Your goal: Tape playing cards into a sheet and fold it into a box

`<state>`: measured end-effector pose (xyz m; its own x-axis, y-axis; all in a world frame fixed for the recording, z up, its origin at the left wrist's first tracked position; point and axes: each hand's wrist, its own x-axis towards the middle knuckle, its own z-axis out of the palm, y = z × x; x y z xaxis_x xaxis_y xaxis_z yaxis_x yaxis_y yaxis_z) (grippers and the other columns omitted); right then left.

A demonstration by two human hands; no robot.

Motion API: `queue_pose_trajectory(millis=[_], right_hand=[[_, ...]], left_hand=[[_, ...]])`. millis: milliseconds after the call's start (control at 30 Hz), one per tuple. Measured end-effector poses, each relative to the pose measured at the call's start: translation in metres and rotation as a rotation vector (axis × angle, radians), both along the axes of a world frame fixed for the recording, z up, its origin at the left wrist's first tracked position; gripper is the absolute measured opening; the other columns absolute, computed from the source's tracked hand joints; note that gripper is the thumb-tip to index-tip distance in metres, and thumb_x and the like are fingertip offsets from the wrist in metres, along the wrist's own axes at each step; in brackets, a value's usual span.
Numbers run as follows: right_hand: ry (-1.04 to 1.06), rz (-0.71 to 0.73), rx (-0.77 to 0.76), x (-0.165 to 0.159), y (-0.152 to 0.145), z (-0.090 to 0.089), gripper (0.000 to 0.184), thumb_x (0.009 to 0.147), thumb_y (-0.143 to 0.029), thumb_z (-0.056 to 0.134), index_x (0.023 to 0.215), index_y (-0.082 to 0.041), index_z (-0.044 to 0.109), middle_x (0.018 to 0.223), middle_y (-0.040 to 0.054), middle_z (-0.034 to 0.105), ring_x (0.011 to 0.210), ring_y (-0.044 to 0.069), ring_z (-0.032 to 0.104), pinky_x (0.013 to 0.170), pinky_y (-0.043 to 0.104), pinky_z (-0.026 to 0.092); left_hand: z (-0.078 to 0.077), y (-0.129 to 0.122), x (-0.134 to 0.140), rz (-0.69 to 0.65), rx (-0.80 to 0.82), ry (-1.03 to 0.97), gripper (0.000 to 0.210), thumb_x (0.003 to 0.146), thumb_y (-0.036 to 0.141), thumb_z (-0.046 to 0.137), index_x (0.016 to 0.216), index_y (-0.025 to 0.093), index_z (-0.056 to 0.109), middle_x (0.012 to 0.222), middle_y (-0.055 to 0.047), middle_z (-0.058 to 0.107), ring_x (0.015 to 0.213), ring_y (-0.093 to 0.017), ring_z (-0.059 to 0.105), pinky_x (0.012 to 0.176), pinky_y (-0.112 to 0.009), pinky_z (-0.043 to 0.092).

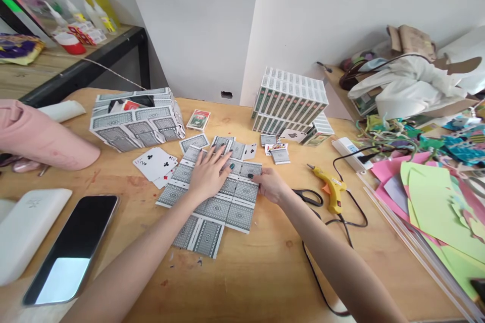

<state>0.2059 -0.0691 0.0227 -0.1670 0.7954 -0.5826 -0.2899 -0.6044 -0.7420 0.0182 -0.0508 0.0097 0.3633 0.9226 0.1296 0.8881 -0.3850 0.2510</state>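
A sheet of joined playing cards (214, 209), grey backs up, lies on the wooden table in front of me. My left hand (210, 171) rests flat on its upper part with the fingers spread. At the sheet's right edge, my right hand (270, 184) pinches a card between thumb and curled fingers. Loose cards lie around it: a face-up two of clubs (149, 163) on the left and a face-down card (194, 143) above. Small cut card pieces (280, 156) sit to the right. Black-handled scissors (309, 197) are partly hidden behind my right forearm.
A card-covered box (138, 123) stands back left, near a boxed deck (198, 119). Stacked card decks (290, 98) rise at back right. A yellow glue gun (331, 189) with a trailing cord, a power strip (352, 155) and coloured paper (439, 207) lie right; a phone (74, 247) lies left.
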Motion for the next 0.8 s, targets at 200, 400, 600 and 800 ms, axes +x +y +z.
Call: queue_pose_trajectory(millis=[200,400,600,800], right_hand=[[-0.041,0.157,-0.057,0.010,-0.016,0.008,0.023,0.064,-0.022,0.074,0.084,-0.014,0.067,0.080,0.0074,0.073,0.070,0.020,0.069,0.066,0.034,0.058],[-0.093,0.351,-0.061,0.015,-0.030,0.009,0.030,0.057,-0.028,0.080,0.080,-0.013,0.068,0.077,0.0069,0.073,0.066,0.017,0.068,0.063,0.030,0.058],[-0.112,0.373,-0.069,0.024,-0.029,0.014,0.028,0.055,-0.026,0.080,0.077,-0.013,0.068,0.075,0.0055,0.073,0.065,0.018,0.068,0.064,0.031,0.058],[-0.123,0.377,-0.056,0.031,-0.032,0.014,0.029,0.057,-0.027,0.079,0.080,-0.013,0.068,0.081,0.0063,0.073,0.069,0.019,0.069,0.066,0.032,0.057]], left_hand=[[0.000,-0.001,0.001,0.011,0.022,0.010,0.049,0.091,0.044,0.028,0.137,0.031,0.039,0.148,0.002,0.031,0.137,-0.024,0.024,0.113,-0.047,0.015],[-0.001,-0.002,0.002,0.016,0.040,0.013,0.048,0.091,0.043,0.030,0.137,0.031,0.039,0.148,0.002,0.031,0.137,-0.024,0.024,0.113,-0.047,0.014],[0.000,-0.003,0.002,0.012,0.040,0.023,0.049,0.091,0.044,0.027,0.137,0.030,0.039,0.148,0.002,0.030,0.137,-0.024,0.024,0.113,-0.047,0.014],[0.001,-0.003,0.002,0.011,0.023,0.022,0.050,0.091,0.045,0.027,0.138,0.031,0.037,0.149,0.003,0.029,0.138,-0.024,0.022,0.113,-0.047,0.014]])
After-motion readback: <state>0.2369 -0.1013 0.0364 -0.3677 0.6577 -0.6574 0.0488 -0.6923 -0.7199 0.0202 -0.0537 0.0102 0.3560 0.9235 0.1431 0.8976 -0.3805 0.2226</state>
